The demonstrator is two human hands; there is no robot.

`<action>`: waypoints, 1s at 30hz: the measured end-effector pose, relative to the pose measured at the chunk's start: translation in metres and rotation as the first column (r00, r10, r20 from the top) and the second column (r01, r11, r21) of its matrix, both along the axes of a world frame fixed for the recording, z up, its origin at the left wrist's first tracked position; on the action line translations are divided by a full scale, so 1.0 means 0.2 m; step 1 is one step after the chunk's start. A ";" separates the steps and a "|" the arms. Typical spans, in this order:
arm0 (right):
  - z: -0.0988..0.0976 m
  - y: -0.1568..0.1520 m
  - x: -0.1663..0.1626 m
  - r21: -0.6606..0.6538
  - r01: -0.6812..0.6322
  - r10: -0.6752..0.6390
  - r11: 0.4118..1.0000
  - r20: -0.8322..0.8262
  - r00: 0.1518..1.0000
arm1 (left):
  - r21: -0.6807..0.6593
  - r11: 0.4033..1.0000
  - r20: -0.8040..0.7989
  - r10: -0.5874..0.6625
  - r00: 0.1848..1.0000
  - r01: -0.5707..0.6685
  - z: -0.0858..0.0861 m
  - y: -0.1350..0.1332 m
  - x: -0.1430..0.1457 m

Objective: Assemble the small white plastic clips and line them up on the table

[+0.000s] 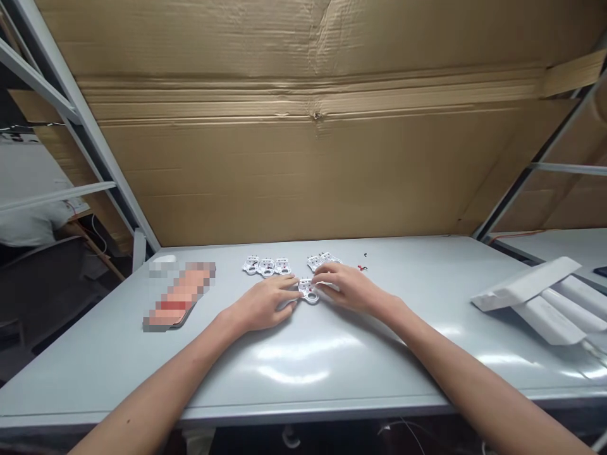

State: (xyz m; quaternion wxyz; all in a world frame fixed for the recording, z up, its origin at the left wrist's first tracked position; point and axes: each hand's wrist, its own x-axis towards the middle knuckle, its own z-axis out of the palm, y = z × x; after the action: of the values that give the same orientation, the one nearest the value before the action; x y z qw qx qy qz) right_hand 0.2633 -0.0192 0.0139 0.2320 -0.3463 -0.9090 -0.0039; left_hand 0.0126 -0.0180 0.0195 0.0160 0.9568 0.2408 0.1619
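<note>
My left hand (266,302) and my right hand (345,285) meet over a small white plastic part with round holes (309,292) lying on the grey table (303,360). Fingertips of both hands pinch that part from either side. Just behind the left hand, a row of three similar white parts (266,266) lies flat. Behind the right hand sits another small cluster of white parts (321,260).
A blurred pink and red flat object (180,296) lies at the left. White foam pieces (540,297) are stacked at the right edge. Tiny red and black bits (363,263) lie near the right hand. A large cardboard sheet (313,145) forms the back wall, between metal frame posts.
</note>
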 end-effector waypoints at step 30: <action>0.01 -0.03 0.00 -0.228 -0.027 0.010 0.973 -0.072 0.997 | -0.029 0.999 0.007 -0.019 1.000 0.020 0.04 -0.02 0.00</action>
State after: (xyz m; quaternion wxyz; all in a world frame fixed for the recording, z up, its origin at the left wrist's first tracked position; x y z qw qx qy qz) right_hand 0.2625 -0.0245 0.0161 0.2225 -0.3622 -0.8978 0.1152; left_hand 0.0130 -0.0226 0.0282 0.0320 0.9583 0.2336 0.1613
